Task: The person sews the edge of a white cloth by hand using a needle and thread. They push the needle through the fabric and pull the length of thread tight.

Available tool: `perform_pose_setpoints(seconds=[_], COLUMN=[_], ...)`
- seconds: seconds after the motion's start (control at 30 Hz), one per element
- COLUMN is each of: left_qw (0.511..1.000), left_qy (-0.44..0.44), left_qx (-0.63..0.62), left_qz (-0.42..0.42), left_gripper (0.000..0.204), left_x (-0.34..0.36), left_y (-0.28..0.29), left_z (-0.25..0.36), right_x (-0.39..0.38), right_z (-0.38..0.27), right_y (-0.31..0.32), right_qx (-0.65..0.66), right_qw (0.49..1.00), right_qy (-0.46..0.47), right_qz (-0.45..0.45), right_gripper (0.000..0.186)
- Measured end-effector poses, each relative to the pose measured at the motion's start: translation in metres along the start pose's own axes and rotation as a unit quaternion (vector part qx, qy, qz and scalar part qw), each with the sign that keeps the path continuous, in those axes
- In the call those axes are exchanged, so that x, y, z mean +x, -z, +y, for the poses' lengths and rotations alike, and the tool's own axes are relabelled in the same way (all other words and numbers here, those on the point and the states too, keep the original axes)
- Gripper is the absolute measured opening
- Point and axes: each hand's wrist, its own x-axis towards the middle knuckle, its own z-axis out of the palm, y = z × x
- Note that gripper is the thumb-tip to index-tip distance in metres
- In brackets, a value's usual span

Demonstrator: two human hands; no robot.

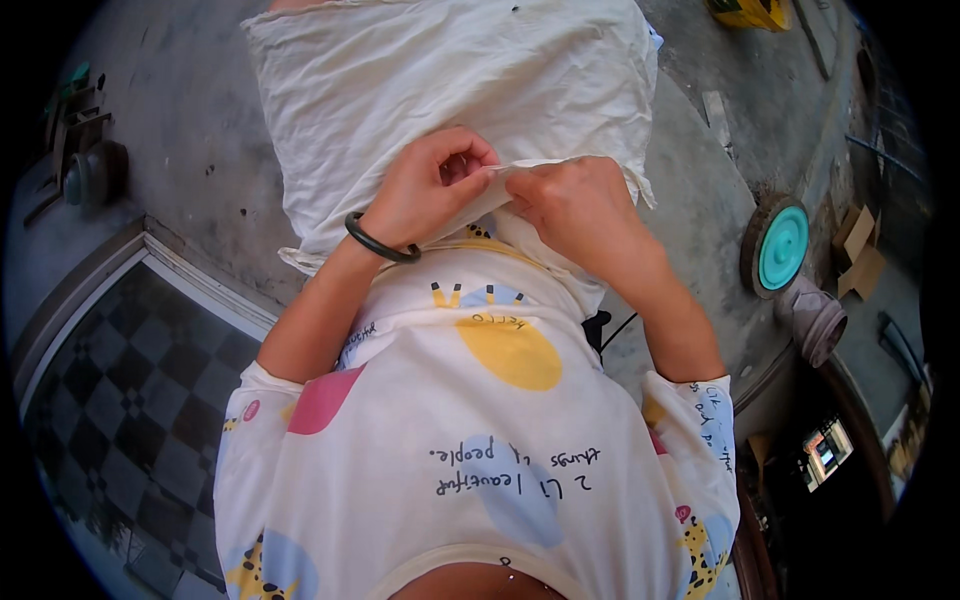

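A large white cloth point(440, 75) lies wrinkled across my lap, reaching away to the top of the view. Its near edge is lifted and pulled up between my two hands. My left hand point(425, 185), with a dark bangle on the wrist, pinches that edge between thumb and forefinger. Close by on the right, my right hand point(580, 210) is closed on the same edge, fingers curled under and partly hidden. A short stretch of the cloth's edge shows between the fingertips. Below it hangs the front of my patterned white shirt point(400, 430).
Grey concrete floor point(190, 130) surrounds me. At right stand a turquoise-centred wheel-like round object point(782, 248), a greyish pot-like object point(818, 320) and cardboard point(858, 250). A yellow container point(750, 12) is at the far right. Checkered tiles point(130, 400) lie behind a raised sill at left.
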Motion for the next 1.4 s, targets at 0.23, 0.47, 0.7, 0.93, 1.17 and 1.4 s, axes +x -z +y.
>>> perform_pose_setpoints(seconds=[0.23, 0.47, 0.7, 0.93, 1.17, 1.4], left_qw=[0.998, 0.999, 0.999, 0.988, 0.952, 0.958], left_qy=[0.023, 0.013, 0.005, -0.111, -0.237, -0.205], left_qx=[-0.047, -0.040, -0.019, 0.089, 0.157, 0.153], left_qz=[-0.022, 0.013, 0.036, 0.067, 0.112, 0.126], left_gripper=[0.009, 0.008, 0.009, 0.009, 0.012, 0.014], left_x=[-0.006, -0.011, -0.016, -0.024, -0.025, -0.026], left_y=[0.001, -0.003, -0.010, -0.009, -0.021, -0.024], left_z=[0.006, 0.004, 0.007, 0.020, 0.026, 0.022], right_x=[-0.003, -0.009, -0.012, -0.015, -0.016, -0.017], right_z=[0.010, 0.011, 0.015, 0.018, 0.016, 0.010], right_y=[0.008, -0.001, -0.003, 0.003, 0.004, 0.005], right_qx=[0.124, 0.131, 0.034, 0.247, 0.305, 0.281], right_qw=[0.991, 0.986, 0.995, 0.960, 0.945, 0.951], right_qy=[0.006, 0.015, 0.051, 0.015, -0.022, -0.033], right_qz=[0.056, 0.105, 0.075, 0.130, 0.115, 0.122], right_gripper=[0.012, 0.015, 0.007, 0.011, 0.011, 0.008])
